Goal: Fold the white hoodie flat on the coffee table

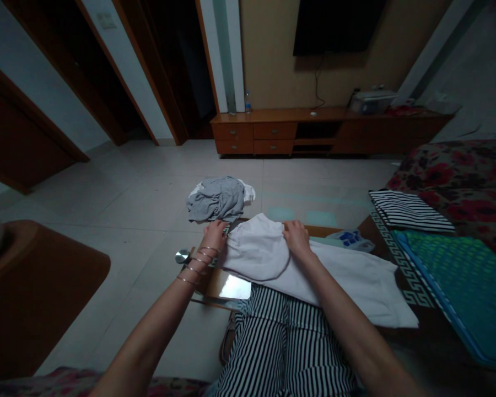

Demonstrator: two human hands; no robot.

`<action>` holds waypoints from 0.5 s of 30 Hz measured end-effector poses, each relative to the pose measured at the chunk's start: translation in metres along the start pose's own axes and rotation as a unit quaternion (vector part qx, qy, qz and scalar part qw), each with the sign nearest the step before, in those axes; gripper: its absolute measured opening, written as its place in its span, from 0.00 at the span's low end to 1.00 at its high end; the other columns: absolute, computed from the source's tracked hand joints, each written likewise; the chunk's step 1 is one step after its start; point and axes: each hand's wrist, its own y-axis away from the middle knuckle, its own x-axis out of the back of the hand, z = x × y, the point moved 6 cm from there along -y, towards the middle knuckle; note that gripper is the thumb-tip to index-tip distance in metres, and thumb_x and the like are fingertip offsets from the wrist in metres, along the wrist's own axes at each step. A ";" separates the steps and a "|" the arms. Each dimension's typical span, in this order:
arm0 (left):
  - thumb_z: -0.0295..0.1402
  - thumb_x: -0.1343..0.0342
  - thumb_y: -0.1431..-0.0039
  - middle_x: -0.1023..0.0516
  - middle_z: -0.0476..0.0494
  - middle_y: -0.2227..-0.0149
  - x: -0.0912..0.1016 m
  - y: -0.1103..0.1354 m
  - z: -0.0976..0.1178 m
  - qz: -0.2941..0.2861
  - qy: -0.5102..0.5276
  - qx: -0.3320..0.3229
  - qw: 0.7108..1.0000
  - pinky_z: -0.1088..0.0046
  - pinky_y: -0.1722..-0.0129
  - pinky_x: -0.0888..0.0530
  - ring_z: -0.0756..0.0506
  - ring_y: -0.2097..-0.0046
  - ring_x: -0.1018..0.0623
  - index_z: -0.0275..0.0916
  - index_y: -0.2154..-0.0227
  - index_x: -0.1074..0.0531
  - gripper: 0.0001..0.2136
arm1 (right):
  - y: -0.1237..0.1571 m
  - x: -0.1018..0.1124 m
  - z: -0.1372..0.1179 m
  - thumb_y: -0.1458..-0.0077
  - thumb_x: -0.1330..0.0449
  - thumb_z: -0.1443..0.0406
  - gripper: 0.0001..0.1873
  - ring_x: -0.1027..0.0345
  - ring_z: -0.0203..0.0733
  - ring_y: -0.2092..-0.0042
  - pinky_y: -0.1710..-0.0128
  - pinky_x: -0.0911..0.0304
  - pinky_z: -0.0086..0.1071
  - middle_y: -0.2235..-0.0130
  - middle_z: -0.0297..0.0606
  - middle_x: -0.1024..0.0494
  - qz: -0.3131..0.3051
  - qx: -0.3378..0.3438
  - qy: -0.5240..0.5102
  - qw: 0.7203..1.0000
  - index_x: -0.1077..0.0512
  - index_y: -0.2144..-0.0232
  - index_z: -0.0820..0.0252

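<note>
A white garment (264,256) lies spread over a small glass-topped table (227,286) in front of my knees. My left hand (215,234), with thin bangles on the wrist, grips the garment's left edge with its fingers closed. My right hand (296,238) presses on a fold in the middle of the white cloth, fingers curled into it. A crumpled grey garment (217,198) sits at the table's far end, just beyond my left hand. My striped trousers (281,342) fill the foreground.
A folded black-and-white striped garment (409,210) and a teal folded cloth (458,281) lie on the right beside a floral sofa (458,176). A wooden TV cabinet (297,129) stands against the far wall. A brown chair (33,286) is at left. Tiled floor (140,193) lies between.
</note>
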 end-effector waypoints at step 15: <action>0.39 0.50 0.38 0.40 0.31 0.37 -0.059 0.032 -0.008 0.029 0.038 0.105 0.993 0.55 0.43 0.36 0.36 0.38 0.38 0.35 0.43 0.33 0.22 | 0.061 -0.042 -0.029 0.38 0.47 0.58 0.26 0.56 0.48 0.33 0.36 0.57 0.43 0.35 0.46 0.43 0.011 0.071 0.053 0.996 0.38 0.40 0.60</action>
